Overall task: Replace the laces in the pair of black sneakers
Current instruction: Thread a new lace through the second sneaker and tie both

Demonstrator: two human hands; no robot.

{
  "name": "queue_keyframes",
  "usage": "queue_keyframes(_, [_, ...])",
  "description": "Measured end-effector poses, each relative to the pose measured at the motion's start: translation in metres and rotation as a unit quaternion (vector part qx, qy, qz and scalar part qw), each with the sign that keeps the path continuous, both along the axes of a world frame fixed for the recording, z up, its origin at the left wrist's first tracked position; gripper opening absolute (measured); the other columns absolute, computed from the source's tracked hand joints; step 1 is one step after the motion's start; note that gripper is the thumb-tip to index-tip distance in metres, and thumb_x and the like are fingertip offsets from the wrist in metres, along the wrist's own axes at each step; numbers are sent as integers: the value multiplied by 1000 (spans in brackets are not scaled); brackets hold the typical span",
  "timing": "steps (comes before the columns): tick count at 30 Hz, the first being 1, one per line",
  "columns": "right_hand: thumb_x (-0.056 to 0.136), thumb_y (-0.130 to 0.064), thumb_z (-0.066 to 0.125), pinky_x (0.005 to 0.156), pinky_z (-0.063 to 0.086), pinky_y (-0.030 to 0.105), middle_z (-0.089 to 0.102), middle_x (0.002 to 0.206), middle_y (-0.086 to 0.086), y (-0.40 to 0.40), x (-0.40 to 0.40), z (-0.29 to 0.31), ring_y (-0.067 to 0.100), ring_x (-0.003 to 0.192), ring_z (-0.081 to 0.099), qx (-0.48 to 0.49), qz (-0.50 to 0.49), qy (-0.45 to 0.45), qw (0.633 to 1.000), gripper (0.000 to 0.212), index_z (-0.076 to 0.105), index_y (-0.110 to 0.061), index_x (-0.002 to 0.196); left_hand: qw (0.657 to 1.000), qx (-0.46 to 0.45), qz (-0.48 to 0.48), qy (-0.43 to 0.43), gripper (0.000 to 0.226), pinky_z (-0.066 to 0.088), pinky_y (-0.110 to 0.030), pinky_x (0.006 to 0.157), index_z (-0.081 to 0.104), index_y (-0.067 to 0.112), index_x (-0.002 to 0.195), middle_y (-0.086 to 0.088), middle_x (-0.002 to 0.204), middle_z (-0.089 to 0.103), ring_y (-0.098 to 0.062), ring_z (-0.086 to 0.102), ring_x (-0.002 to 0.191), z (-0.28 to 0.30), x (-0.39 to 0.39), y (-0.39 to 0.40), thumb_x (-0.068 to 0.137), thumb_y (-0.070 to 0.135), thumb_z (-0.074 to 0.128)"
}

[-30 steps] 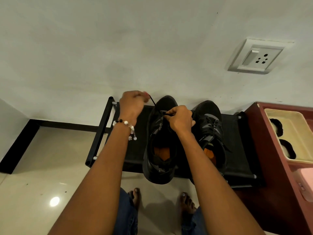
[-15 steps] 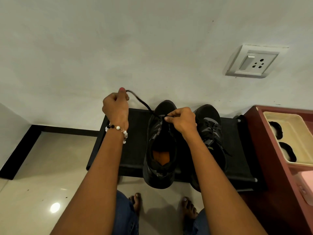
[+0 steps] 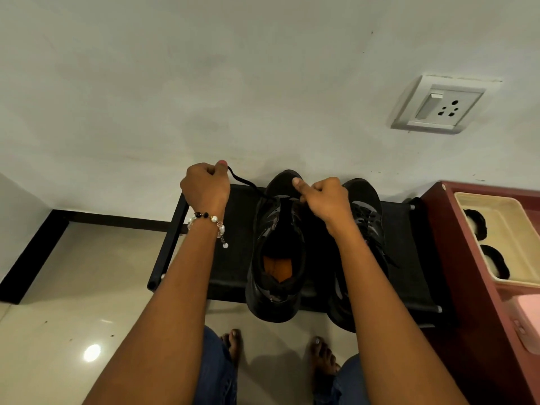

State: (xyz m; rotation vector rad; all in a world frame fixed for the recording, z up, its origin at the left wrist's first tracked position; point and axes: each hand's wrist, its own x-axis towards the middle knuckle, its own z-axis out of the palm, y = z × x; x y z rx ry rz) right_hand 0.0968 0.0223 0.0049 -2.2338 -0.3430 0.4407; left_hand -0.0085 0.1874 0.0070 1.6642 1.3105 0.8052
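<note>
A pale plaster wall (image 3: pixel 204 83) fills the top of my view, and below it lies a glossy cream tile floor (image 3: pixel 73 287) edged by a black skirting strip (image 3: pixel 111 222). Against the wall stands one low black shoe rack with a fabric shelf and tube frame (image 3: pixel 233 258). To my right is one dark red cabinet (image 3: pixel 473 302), and on it sits one cream plastic tray (image 3: pixel 502 226) holding two black rounded items that I cannot identify.

Two black sneakers sit side by side on the rack, toes toward the wall. The left black sneaker (image 3: pixel 274 258) shows one orange insole patch (image 3: pixel 277 266) inside its open mouth. The right black sneaker (image 3: pixel 365 217) lies partly under my right forearm.

My two forearms reach forward. My left hand (image 3: pixel 206 188) is curled into a fist that pinches one thin black lace (image 3: pixel 245 182), drawn taut from the left sneaker's upper eyelets up toward the wall. My right hand (image 3: pixel 324 200) has its fingers curled at the front of the same sneaker's tongue, thumb lifted; whether it grips the lace's other side I cannot tell.

One white wall socket with a switch (image 3: pixel 441 108) is mounted upper right. One beaded bracelet of white and black beads (image 3: pixel 209 222) circles my left wrist. My two bare feet (image 3: pixel 233 343) show below, between blue denim knees.
</note>
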Motion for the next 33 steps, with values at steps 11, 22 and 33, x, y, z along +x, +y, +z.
queue_keyframes(11, [85,-24,75,92,53,38,69,109,4,-8,4,1,21,101,64,-102,127,-88,983,20,72,-20,104,868,196,-333,313,25,20,-50,105,72,38,109,11,139,47,-25,27,134,-3,5,-26,83,37,71])
queue_keyframes(22, [90,-27,69,73,53,35,69,88,9,-8,8,-7,24,79,65,-106,48,-95,989,19,71,-9,88,915,105,-250,299,29,30,-42,88,65,11,80,-8,97,67,-34,51,113,-16,11,-26,95,35,56])
queue_keyframes(33, [87,-11,72,41,36,22,63,66,12,-17,0,47,13,41,49,242,45,160,956,20,66,2,100,885,14,-461,-60,40,48,-13,88,63,25,126,0,101,74,2,65,91,21,17,-52,88,12,68])
